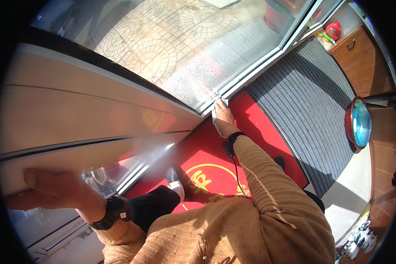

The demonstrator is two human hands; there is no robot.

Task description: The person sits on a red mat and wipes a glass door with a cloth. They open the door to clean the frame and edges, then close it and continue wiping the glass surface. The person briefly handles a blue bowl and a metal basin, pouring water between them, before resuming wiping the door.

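Note:
My right hand [223, 116] holds a pale cloth [215, 121] against the lower part of a glass pane [198, 59], close to its white metal frame [247, 79]. The cloth shows on both sides of the fingers. At the lower left, my left hand [52, 189] is raised, with its thumb apart from the fingers, at the edge of a light-coloured panel [85, 109]. Nothing shows in its grasp; whether it touches the panel I cannot tell. Both wrists wear black bands, and a black cable [236, 175] hangs near the right forearm.
Underfoot lies a red mat [208, 155] with yellow characters. Beside it is a grey ribbed mat [303, 99]. A red-rimmed basin [351, 122] with a blue inside stands at the right, near a wooden cabinet [363, 62]. A red bottle [333, 31] sits at the upper right.

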